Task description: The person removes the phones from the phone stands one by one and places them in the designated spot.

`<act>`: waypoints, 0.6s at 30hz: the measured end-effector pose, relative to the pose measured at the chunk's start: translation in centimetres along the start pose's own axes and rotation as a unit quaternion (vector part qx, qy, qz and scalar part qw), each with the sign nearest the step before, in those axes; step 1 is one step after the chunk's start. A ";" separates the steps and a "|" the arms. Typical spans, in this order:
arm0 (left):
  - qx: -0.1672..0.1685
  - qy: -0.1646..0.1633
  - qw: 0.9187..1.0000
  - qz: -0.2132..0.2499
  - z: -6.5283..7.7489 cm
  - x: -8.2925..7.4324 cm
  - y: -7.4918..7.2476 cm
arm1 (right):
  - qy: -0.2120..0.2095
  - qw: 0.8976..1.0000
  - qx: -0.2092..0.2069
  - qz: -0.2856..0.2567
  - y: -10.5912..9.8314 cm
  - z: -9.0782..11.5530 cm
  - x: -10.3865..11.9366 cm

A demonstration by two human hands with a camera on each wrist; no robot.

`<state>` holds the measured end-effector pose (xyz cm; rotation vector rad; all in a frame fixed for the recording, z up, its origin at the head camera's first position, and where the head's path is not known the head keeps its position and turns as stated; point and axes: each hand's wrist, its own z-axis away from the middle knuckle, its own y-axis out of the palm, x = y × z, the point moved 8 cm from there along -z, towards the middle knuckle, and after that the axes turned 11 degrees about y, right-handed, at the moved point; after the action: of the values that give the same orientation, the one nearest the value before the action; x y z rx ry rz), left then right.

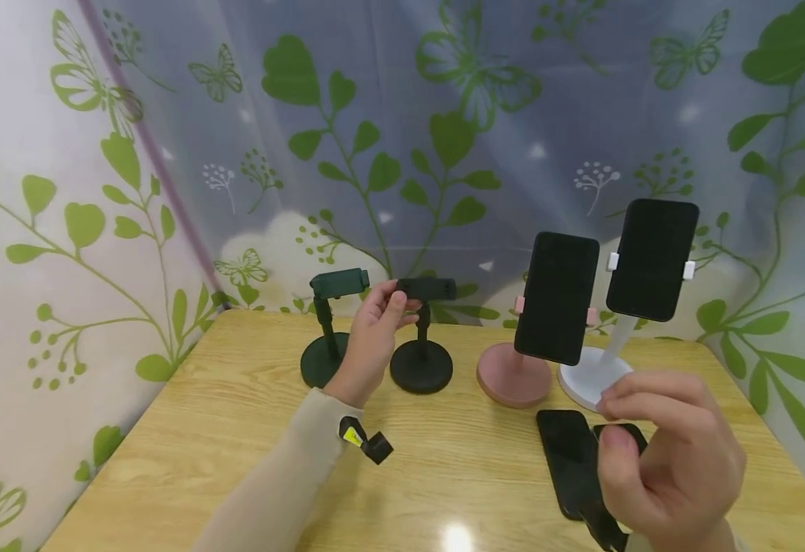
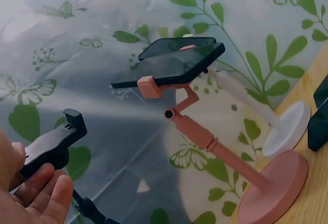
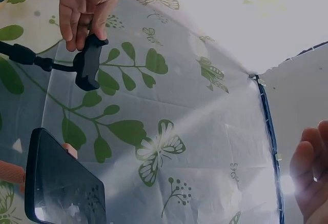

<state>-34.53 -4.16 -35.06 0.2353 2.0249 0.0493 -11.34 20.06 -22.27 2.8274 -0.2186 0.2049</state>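
Note:
My left hand pinches one end of the holder on top of a black phone stand, its thumb and fingers at the left end of the clamp. No phone sits in that clamp. A dark green phone stand with a bare holder stands just left of this hand. In the head view my right hand hovers over the table's right side with loosely bent fingers, holding nothing. Beneath it lie a black phone and a second phone, partly hidden by the hand.
A pink stand holds an upright phone; right of it, a white stand holds another phone. All stand toward the back of the wooden table. A leaf-patterned curtain hangs behind.

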 end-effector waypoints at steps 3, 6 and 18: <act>0.003 0.007 1.000 0.000 -0.1 0.2 -0.3 | 0.008 1.000 0.014 0.005 0.1 0.1 -0.2; 0.011 0.021 1.000 -0.006 -0.2 0.2 -0.5 | 0.015 1.000 0.024 0.008 0.1 0.1 -0.5; -0.001 0.035 0.999 -0.019 0.0 0.6 -1.3 | 0.026 0.999 0.034 0.006 0.1 0.7 -1.4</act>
<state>-34.96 -5.33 -35.75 0.1953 2.0989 0.0359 -12.59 19.91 -23.15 2.8854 -0.2200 0.2936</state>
